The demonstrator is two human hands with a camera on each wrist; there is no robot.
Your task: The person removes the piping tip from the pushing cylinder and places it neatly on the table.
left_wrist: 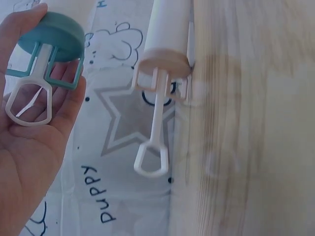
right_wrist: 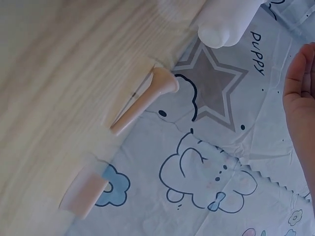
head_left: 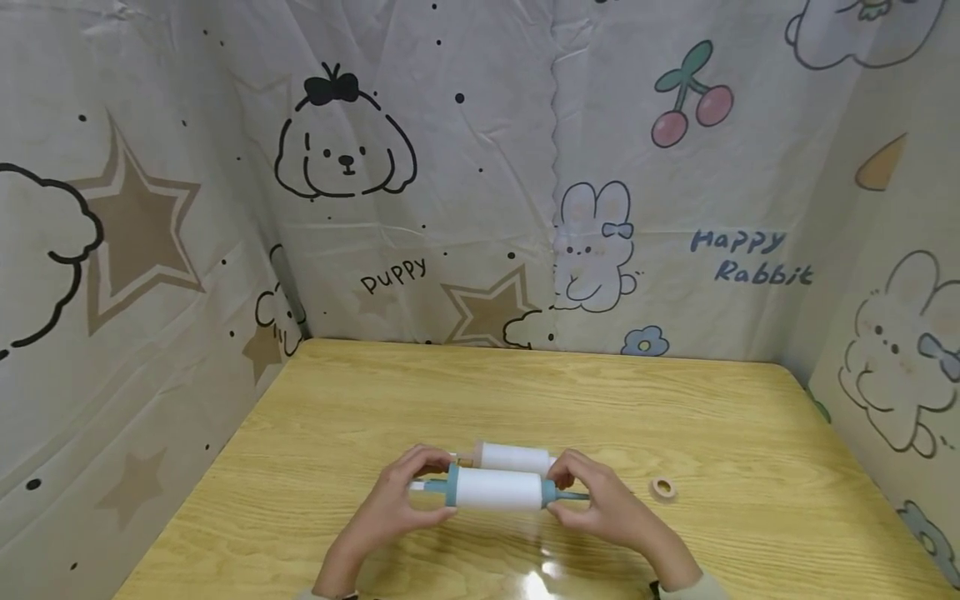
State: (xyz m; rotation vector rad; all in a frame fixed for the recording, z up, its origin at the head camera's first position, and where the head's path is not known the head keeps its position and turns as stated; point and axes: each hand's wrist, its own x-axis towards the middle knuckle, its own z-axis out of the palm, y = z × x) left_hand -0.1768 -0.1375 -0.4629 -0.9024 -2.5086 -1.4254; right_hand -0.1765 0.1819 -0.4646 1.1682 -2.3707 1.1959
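Yellow and wood-grained, the table [head_left: 375, 392] is backed by cartoon-printed cloth [head_left: 487, 150] across the upper frame. At lower centre, a teal-ended white tube [head_left: 498, 489] is gripped at either end by the curled fingers of the left hand [head_left: 396, 493] and right hand [head_left: 602, 498].

The teal-ended tube [head_left: 498, 489] seems smooth plastic, the wood-grained table [head_left: 420, 392] glossy.

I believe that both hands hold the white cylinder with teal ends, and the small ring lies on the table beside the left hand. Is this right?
Not quite: the small ring lies on the table beside the right hand, not the left hand, as the head view shows. The rest is right.
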